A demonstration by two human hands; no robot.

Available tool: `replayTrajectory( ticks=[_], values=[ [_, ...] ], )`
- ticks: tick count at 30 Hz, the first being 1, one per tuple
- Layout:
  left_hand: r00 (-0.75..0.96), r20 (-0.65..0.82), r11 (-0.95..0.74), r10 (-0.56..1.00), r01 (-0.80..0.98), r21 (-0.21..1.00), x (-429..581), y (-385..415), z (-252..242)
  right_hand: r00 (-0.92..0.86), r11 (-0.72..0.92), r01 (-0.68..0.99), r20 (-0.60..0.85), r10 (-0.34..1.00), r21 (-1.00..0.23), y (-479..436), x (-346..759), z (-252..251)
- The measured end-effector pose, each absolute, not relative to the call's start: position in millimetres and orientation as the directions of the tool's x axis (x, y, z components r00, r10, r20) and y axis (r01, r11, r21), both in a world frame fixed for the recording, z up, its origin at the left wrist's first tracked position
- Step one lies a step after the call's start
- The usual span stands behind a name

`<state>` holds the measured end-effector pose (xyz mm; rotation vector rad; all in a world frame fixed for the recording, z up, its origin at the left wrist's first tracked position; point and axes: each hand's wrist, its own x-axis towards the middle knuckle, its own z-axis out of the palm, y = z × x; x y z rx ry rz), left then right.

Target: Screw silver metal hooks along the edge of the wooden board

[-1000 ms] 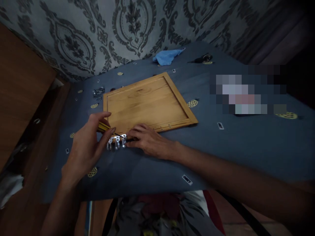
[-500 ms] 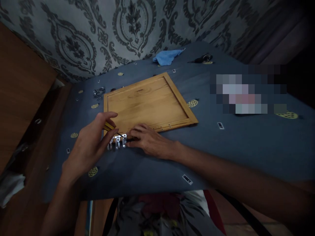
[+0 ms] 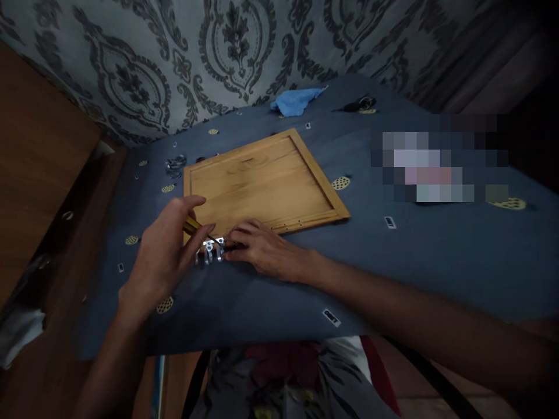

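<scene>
In the head view, left of centre, I see the left hand (image 3: 163, 250) grasping a yellow-handled screwdriver (image 3: 191, 225), its shaft slanting to the metal hooks (image 3: 209, 247) along the lower-left edge of the wooden panel (image 3: 262, 183) mid-frame. The right hand (image 3: 266, 251) rests beside them; whether its fingers grip, I can't tell.

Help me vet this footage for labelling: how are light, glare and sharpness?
Head view: dim overall, near black at the upper right; bright glare on the silver metal pieces; grain on the wooden panel readable; a pixelated patch over the tablecloth at right.
</scene>
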<state>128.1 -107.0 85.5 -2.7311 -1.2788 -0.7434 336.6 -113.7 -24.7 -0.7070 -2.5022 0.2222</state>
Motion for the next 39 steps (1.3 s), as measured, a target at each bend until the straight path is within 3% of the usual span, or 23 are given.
replayTrajectory(
  ticks=[6, 12, 15, 18, 22, 25, 32, 39],
  values=[
    [0.607, 0.386, -0.703, 0.695, 0.685, 0.19, 123, -106, 92, -0.724, 0.85, 0.442, 0.446, 0.527, -0.287, -114, 337, -24],
    [0.618, 0.359, -0.715, 0.699, 0.623, 0.317, 123, -104, 90, -0.725, 0.848, 0.427, 0.442, 0.528, -0.313, -114, 337, -23],
    [0.485, 0.412, -0.636, 0.771, 0.559, 0.532, 129, -107, 79, -0.726, 0.847, 0.426, 0.44, 0.529, -0.317, -114, 337, -24],
    [0.366, 0.388, -0.51, 0.846, 0.341, 0.79, 139, -112, 70, -0.724, 0.846, 0.426, 0.439, 0.531, -0.321, -113, 337, -25],
    [0.27, 0.313, -0.34, 0.911, 0.059, 0.939, 155, -116, 63, -0.718, 0.841, 0.439, 0.439, 0.539, -0.315, -114, 337, -24],
    [0.226, 0.274, -0.264, 0.935, -0.075, 0.962, 164, -115, 58, -0.726, 0.845, 0.439, 0.434, 0.534, -0.306, -115, 338, -22],
    [0.207, 0.238, -0.211, 0.949, -0.144, 0.967, 174, -107, 58, -0.724, 0.845, 0.44, 0.438, 0.534, -0.303, -113, 336, -25],
    [0.385, 0.212, -0.132, 0.898, -0.225, 0.965, 169, -95, 63, -0.729, 0.848, 0.433, 0.436, 0.528, -0.305, -113, 337, -27]
  ],
)
